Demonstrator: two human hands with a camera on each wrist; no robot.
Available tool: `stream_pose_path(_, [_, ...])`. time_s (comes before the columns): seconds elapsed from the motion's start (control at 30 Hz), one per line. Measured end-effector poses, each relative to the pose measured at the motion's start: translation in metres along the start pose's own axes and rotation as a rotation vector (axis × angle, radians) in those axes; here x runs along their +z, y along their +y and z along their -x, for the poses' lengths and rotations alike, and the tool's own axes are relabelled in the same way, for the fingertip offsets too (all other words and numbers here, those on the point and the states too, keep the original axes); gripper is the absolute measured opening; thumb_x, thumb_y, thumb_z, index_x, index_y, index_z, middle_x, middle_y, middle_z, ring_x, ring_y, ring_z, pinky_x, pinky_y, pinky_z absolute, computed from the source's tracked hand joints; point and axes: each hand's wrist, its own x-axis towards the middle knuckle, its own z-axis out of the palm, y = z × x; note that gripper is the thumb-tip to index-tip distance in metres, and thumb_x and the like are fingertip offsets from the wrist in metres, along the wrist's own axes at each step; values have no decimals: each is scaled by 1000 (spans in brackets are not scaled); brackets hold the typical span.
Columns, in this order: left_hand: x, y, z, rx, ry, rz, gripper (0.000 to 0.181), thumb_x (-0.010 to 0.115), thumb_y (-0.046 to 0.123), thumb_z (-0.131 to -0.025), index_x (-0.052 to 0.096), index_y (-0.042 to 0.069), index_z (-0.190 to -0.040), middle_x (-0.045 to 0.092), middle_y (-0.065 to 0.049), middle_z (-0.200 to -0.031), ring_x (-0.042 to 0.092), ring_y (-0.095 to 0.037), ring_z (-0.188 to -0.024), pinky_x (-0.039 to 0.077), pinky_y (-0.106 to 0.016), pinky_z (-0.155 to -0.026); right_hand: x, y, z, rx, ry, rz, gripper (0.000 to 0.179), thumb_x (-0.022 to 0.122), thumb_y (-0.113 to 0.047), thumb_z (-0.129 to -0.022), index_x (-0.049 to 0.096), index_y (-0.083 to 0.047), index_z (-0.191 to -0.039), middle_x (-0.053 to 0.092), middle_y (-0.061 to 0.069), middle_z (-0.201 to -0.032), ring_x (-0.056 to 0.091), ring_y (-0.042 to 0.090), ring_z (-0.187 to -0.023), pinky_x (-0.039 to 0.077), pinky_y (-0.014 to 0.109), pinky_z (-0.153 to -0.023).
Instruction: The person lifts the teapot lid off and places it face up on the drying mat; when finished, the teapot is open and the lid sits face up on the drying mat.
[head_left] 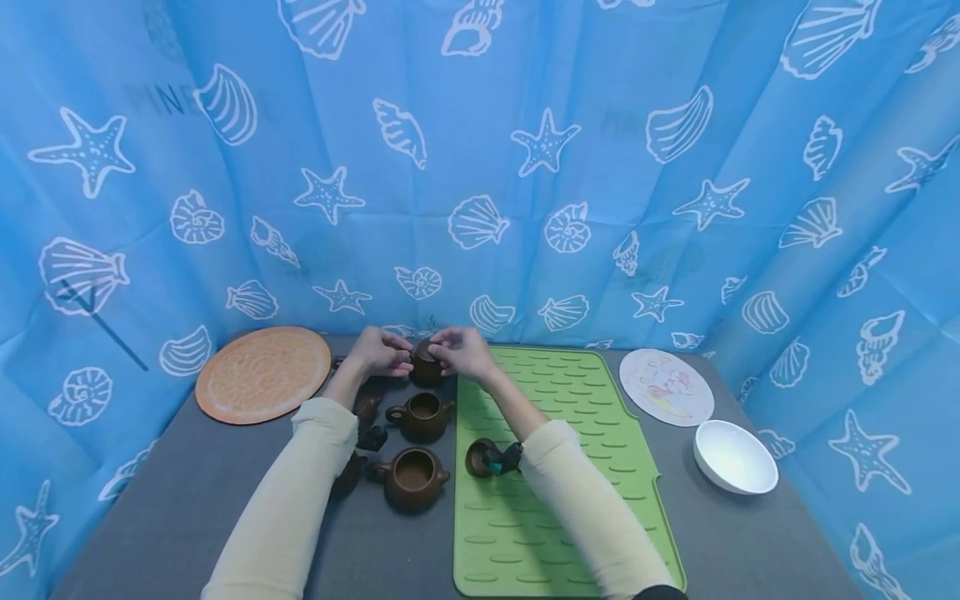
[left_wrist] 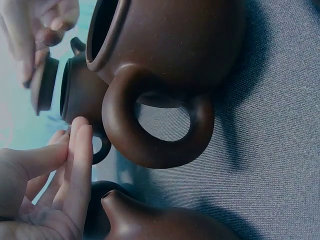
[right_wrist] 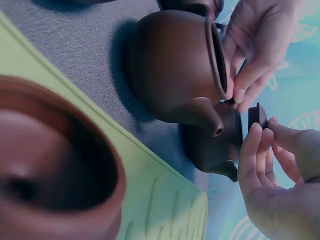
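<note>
My right hand [head_left: 461,352] holds a small brown lid [right_wrist: 257,116] between thumb and fingers, tilted just off the mouth of the farthest brown teapot [right_wrist: 207,147]. In the left wrist view a gap shows between the lid [left_wrist: 46,84] and that teapot [left_wrist: 82,92]. My left hand [head_left: 380,352] is at the teapot's handle side, thumb and fingertips pinching near the top of the handle. Closer to me stand two lidless teapots, a middle one [head_left: 426,430] and a larger near one [head_left: 414,498], handles to the left.
More brown teapots [head_left: 366,408] stand partly hidden under my left arm. A brown round hollow piece [head_left: 477,458] sits on the green mat [head_left: 555,533]. An orange round board [head_left: 262,375] lies left; a patterned disc [head_left: 667,387] and white bowl [head_left: 735,458] are right.
</note>
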Motion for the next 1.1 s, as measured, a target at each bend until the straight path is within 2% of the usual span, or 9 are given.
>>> stream_pose_path(0.1, [0, 1, 1, 0, 9, -4, 27, 58, 1, -109, 71, -3, -133, 71, -26, -127, 81, -19, -87, 68, -41, -95, -6, -3, 7, -32, -3, 38, 22, 72, -12, -104, 74, 2, -121, 73, 16, -105, 70, 22, -76, 69, 51, -82])
stream_pose_path(0.2, [1, 1, 2, -3, 15, -7, 27, 59, 1, -109, 72, -3, -132, 72, -25, -125, 81, -19, -85, 67, -43, -96, -16, -6, 17, -57, -10, 72, 23, 71, -16, -105, 74, -1, -122, 75, 20, -116, 72, 27, -82, 66, 39, -71])
stream_pose_path(0.3, [2, 0, 1, -1, 16, -16, 26, 60, 2, -109, 72, -3, -132, 71, -25, -127, 81, -18, -85, 66, -45, -99, -30, -8, 29, -72, -27, 72, 24, 69, -18, -107, 72, -2, -125, 73, 20, -124, 72, 21, -83, 58, 28, -65])
stream_pose_path(0.43, [1, -1, 1, 9, 5, -21, 28, 59, 1, -109, 70, -5, -134, 71, -27, -129, 81, -19, -87, 67, -44, -97, -51, -12, 50, -88, -60, 37, 24, 66, -15, -109, 68, 0, -128, 70, 22, -127, 71, 11, -83, 58, 27, -65])
stream_pose_path(0.6, [0, -2, 0, 5, 3, -27, 29, 59, 2, -109, 70, -4, -136, 71, -25, -128, 80, -17, -86, 69, -38, -91, -77, -15, 80, -100, -86, 21, 28, 61, -11, -110, 62, 2, -135, 66, 28, -138, 73, 13, -88, 65, 37, -73])
stream_pose_path(0.77, [-1, -1, 3, 19, -15, -29, 29, 59, 2, -109, 69, -6, -135, 69, -29, -133, 81, -18, -89, 68, -43, -95, -94, -9, 107, -109, -124, -22, 42, 56, -7, -112, 52, -1, -153, 59, 34, -150, 76, 20, -92, 69, 50, -84])
stream_pose_path(0.87, [-1, 0, 4, 21, -19, -26, 29, 59, 2, -109, 69, -6, -136, 68, -30, -136, 82, -20, -92, 67, -44, -97, -103, -4, 122, -105, -154, -46, 47, 52, -4, -112, 48, -2, -160, 54, 37, -153, 77, 19, -94, 68, 50, -91])
stream_pose_path(1.0, [0, 1, 4, 21, -17, -33, 29, 60, 3, -109, 69, -5, -135, 69, -29, -135, 81, -20, -91, 67, -43, -97, -114, 2, 142, -93, -181, -65, 49, 49, 1, -111, 47, 2, -160, 48, 39, -156, 80, 20, -98, 66, 46, -98])
stream_pose_path(1.1, [-1, 0, 4, 23, -13, -38, 28, 60, 2, -109, 70, -5, -134, 70, -28, -131, 81, -18, -87, 67, -44, -97, -122, 7, 156, -69, -196, -91, 47, 50, -3, -113, 45, 5, -159, 47, 39, -156, 81, 23, -103, 65, 44, -100])
